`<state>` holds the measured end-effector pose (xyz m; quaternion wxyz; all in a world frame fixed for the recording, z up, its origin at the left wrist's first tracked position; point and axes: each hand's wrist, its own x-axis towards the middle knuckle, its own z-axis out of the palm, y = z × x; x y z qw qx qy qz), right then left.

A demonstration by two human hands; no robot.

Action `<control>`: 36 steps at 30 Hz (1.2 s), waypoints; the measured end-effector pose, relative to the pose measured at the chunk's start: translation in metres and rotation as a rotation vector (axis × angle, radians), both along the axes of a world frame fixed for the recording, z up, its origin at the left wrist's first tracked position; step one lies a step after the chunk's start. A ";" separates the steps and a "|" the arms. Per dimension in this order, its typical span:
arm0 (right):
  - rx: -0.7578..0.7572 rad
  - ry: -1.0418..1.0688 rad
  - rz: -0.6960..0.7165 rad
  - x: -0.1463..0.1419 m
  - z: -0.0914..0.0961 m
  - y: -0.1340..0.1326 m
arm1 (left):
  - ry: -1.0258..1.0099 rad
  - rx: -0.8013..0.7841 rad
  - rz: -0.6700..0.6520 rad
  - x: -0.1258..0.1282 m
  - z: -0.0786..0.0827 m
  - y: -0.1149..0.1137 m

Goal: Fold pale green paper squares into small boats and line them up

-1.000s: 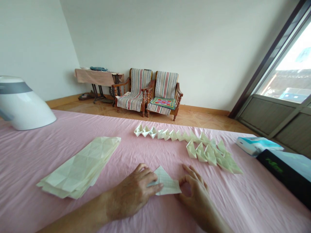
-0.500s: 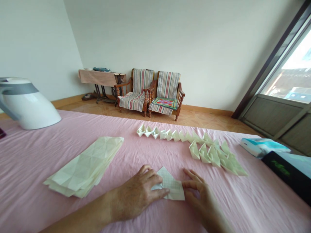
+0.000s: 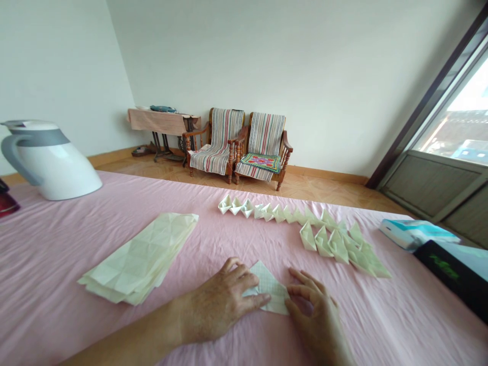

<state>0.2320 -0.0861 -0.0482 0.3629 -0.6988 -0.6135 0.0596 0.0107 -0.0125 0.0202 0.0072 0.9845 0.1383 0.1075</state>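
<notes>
A small folded sheet of squared paper point(image 3: 271, 290) lies on the pink cloth in front of me, its peak pointing away. My left hand point(image 3: 224, 297) presses on its left part, the thumb across the lower edge and the fingers curled over the side. At the right corner, my right hand point(image 3: 310, 305) pinches the paper between thumb and index finger, the other fingers bent above. Left of my hands lies a stack of creased paper sheets point(image 3: 141, 256). Beyond them, a row of folded paper pieces point(image 3: 280, 213) runs rightward to a nearer cluster of similar pieces point(image 3: 338, 245).
A white and grey jug point(image 3: 68, 165) stands at the far left, beside a dark red object point(image 3: 7, 201). On the right lie a blue and white packet point(image 3: 417, 233) and a black box point(image 3: 446, 269). Two wooden chairs point(image 3: 261, 137) stand past the table edge.
My right thumb and index finger have closed in on the paper's right corner. The left hand keeps its hold. The whole view has shifted slightly.
</notes>
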 end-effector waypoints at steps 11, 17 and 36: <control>0.012 -0.166 0.041 -0.006 0.005 -0.006 | 0.028 0.004 0.001 0.000 -0.002 0.001; 0.029 -0.166 0.056 -0.002 -0.001 -0.005 | 0.080 -0.029 0.066 0.004 0.002 -0.003; 0.074 -0.245 0.024 0.004 -0.010 -0.002 | 0.084 -0.145 0.198 0.019 -0.001 -0.011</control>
